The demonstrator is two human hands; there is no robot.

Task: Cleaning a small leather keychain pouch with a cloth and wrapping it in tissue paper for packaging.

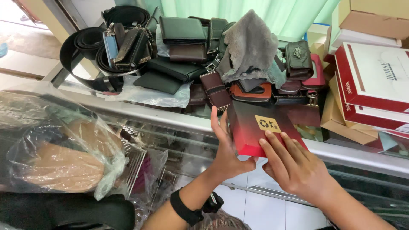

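Your right hand [294, 168] covers the red box's [255, 127] near corner, and the stacked boxes [375, 81] run off the right edge.

Flat rectangular cardboard box [260, 127], lid graded from black at the far end to red at the near end, with a gold square label bearing small black symbols near the centre. Lid closed. Box lies flat on the edge of the glass display counter, near end overhanging, far end touching the wallet pile.
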